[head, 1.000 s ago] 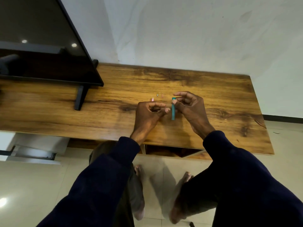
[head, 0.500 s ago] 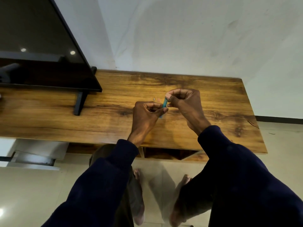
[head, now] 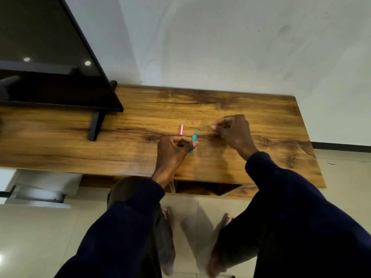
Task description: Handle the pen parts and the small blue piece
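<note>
We hold teal stick [head: 194,139] and pink stick [head: 181,129] in left hand [head: 174,151], both pointing away from us. Right hand [head: 232,131] near, just right of teal stick, fingers curled; can't tell if holding anything.

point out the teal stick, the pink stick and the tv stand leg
teal stick [head: 194,135], head view, on its upper half above the left hand's thumb
pink stick [head: 181,129], head view, on the part that shows above the left hand's fingers
tv stand leg [head: 96,126], head view, on the middle of the black leg
</note>
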Demonstrator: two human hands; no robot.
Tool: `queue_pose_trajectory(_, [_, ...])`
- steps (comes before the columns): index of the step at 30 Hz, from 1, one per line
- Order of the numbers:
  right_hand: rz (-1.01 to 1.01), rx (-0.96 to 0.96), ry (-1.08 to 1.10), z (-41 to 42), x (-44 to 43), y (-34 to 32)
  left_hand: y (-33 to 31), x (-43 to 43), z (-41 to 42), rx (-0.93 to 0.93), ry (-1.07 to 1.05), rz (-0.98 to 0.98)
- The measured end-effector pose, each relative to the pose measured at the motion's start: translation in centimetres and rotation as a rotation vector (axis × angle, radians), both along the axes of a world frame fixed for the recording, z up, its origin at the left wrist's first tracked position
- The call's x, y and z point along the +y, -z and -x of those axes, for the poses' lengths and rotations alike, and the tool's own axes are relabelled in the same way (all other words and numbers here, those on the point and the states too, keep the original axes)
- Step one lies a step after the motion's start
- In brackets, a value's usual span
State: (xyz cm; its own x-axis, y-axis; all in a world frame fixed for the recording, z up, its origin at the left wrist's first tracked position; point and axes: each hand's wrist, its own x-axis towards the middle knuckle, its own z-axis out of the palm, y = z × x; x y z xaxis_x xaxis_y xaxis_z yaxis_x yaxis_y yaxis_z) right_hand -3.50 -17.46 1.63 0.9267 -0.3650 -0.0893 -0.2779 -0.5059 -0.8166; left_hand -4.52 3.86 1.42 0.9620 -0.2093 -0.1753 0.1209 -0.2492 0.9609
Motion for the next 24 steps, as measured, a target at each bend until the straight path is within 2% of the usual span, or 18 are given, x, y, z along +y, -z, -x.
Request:
queue_pose_trajectory(7, [0.121, -0.007, 0.017, 0.5, 1.8, 2.7, 0.0, -0.2, -0.1, 0.042, -0.033, 0.003])
queue_pose_trajectory(12, [0.023, -0.044, 0.095, 0.9, 1.9, 2.6, -0.4, -0.1, 0.0, 0.037, -0.053, 0.020])
queue_pose_trajectory(14, [-0.174, -0.051, 0.106, 1.3, 1.9, 2.1, -0.9, -0.1, -0.1, 0.005, -0.065, 0.026])
queue_pose_trajectory(17, [-0.895, -0.039, 0.121, 1.6, 2.6, 0.7, -2.0, 0.2, -0.4, -0.087, -0.043, 0.019])
queue_pose_trajectory(19, [-1.253, 0.046, 0.119, 1.5, 3.0, -0.2, -2.9, 0.3, -0.8, -0.205, 0.009, -0.045])
queue_pose_trajectory(21, [-1.433, 0.137, 0.074, 1.2, 3.5, -0.9, -3.8, 0.3, -1.2, -0.328, 0.063, -0.154])
queue_pose_trajectory(24, [-1.561, 0.190, 0.070, 0.7, 4.2, -1.4, -5.4, 0.3, -1.8, -0.482, 0.186, -0.274])
